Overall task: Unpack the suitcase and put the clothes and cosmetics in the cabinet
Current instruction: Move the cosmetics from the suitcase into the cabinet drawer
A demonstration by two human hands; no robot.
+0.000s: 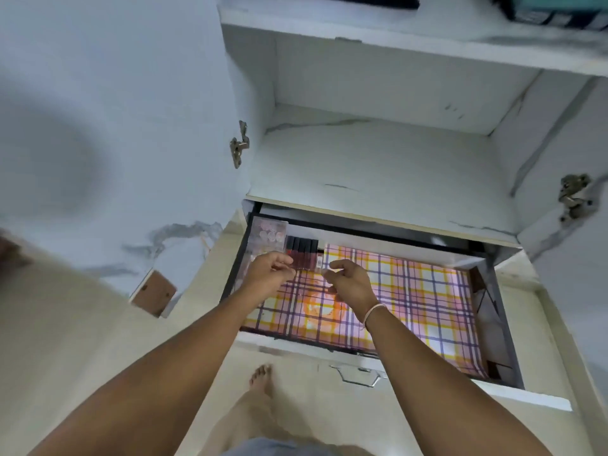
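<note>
The cabinet drawer is pulled out and lined with pink, yellow and purple plaid paper. In its far left corner stand a clear plastic cosmetics box and, beside it, a row of dark-capped lip gloss tubes. A small labelled tube lies at the row's right end. My left hand hovers just in front of the tubes, fingers loosely curled with the tips close to the row. Beside it, my right hand hangs over the paper, also loosely curled. I see nothing in either hand.
Above the drawer is a bare white marble-pattern shelf, with dark items on the shelf higher up. The cabinet door stands open at left; hinges show on both sides. My bare foot is on the floor below the drawer handle.
</note>
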